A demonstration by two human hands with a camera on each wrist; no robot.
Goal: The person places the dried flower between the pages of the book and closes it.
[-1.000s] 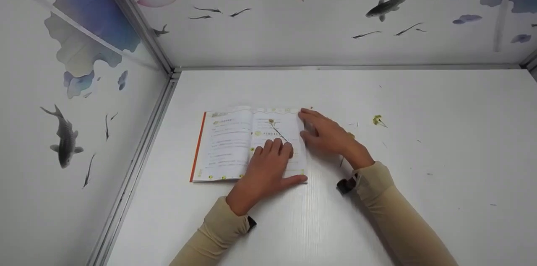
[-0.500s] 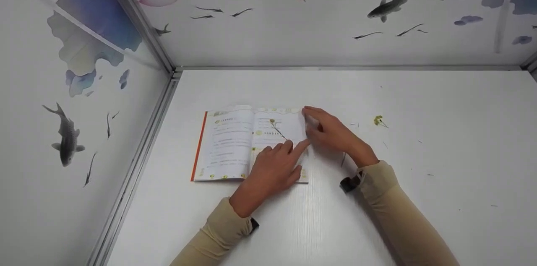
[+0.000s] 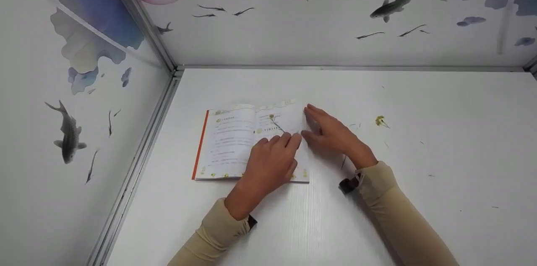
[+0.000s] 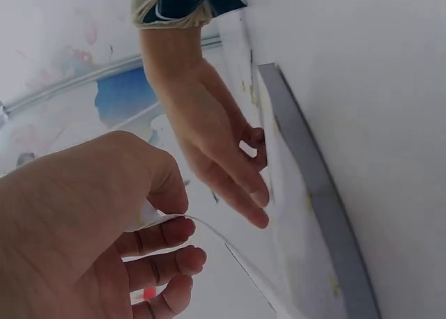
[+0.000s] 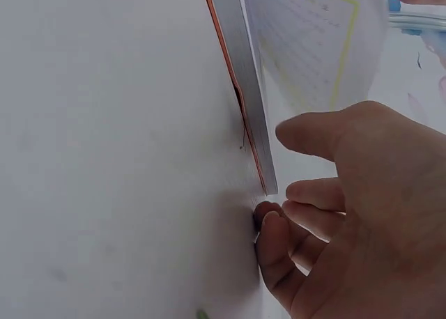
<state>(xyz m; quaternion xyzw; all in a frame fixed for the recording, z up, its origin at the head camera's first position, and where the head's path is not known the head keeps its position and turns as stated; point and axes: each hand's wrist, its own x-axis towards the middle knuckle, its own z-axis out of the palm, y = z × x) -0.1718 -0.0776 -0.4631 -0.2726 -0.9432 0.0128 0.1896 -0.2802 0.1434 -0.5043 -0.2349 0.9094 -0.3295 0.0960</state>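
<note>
An open book (image 3: 226, 144) with an orange cover edge lies on the white table. A small dried flower (image 3: 272, 119) on a thin stem rests on its right-hand page. My left hand (image 3: 272, 161) reaches over that page. In the left wrist view, its thumb and index finger pinch the edge of a page (image 4: 230, 242), which curves up from the book. The raised page (image 5: 306, 40) also shows in the right wrist view. My right hand (image 3: 331, 131) stays beside the book's right edge, thumb and fingers apart, holding nothing.
Another yellow dried flower (image 3: 380, 121) lies on the table (image 3: 419, 232) to the right. A thin stem (image 3: 343, 162) lies near my right wrist, and several tiny plant bits are scattered further right. Fish-patterned panels (image 3: 260, 48) stand behind and at the left.
My left thumb and index finger, earlier spread over the page and its right edge, now pinch the page edge. The right-hand page has lifted. My right hand has barely moved.
</note>
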